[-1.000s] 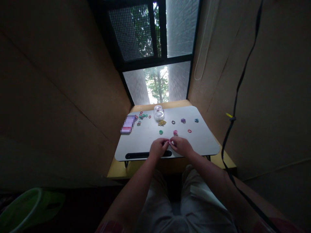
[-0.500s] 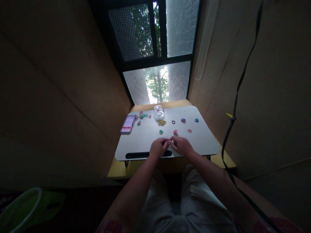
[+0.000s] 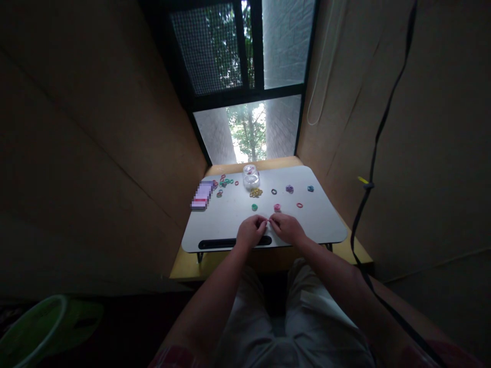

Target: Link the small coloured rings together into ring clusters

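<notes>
My left hand (image 3: 251, 230) and my right hand (image 3: 286, 228) meet over the front of the white tabletop (image 3: 215, 225), thumbs and fingertips pinched. Between the fingertips shows a bit of a small pink band (image 3: 268, 221), mostly hidden by the fingers. Just beyond my hands sit a pink bundle of small bands (image 3: 276, 207) and a green bundle (image 3: 254, 207). To the right of these lies a single red band (image 3: 299, 205). Farther back are a yellow pile (image 3: 255, 192), a dark band (image 3: 273, 191), a purple bundle (image 3: 289, 188) and a blue bundle (image 3: 310, 188).
A clear plastic jar (image 3: 251, 177) stands at the back of the tabletop. Mixed loose bands (image 3: 226, 182) lie at the back left, beside a blurred phone-like slab (image 3: 202, 195). A black slot (image 3: 217, 244) runs along the front edge. A dark strap (image 3: 378, 138) hangs at right.
My fingertips have shifted slightly, and less of the pink band shows between them now. The things on the tabletop have stayed in place.
</notes>
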`<state>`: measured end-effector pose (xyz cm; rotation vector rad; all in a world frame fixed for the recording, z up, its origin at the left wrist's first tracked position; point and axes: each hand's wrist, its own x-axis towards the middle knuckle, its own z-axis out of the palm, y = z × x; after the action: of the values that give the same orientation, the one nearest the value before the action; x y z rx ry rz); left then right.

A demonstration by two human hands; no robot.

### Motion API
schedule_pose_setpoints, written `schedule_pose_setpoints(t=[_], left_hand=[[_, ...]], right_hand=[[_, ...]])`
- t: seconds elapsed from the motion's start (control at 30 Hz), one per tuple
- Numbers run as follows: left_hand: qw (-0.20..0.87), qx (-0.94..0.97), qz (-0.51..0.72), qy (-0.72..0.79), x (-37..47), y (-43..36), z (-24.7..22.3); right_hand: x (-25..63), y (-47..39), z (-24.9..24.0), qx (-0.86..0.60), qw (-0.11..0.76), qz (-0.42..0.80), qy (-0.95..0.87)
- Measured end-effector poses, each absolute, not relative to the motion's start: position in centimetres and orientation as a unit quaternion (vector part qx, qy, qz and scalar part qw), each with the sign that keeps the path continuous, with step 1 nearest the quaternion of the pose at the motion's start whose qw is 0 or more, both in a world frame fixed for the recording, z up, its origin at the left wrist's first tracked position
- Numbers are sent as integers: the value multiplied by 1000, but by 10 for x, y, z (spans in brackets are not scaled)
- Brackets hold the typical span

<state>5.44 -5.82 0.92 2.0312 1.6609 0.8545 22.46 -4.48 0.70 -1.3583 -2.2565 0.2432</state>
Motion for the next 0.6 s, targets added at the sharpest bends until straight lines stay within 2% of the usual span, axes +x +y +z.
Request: schedule_pose_setpoints(t=[0.6], left_hand=[[201,718,312,589,55,-59,12]], right_hand=[[225,-46,6,-505,259,99,-818]])
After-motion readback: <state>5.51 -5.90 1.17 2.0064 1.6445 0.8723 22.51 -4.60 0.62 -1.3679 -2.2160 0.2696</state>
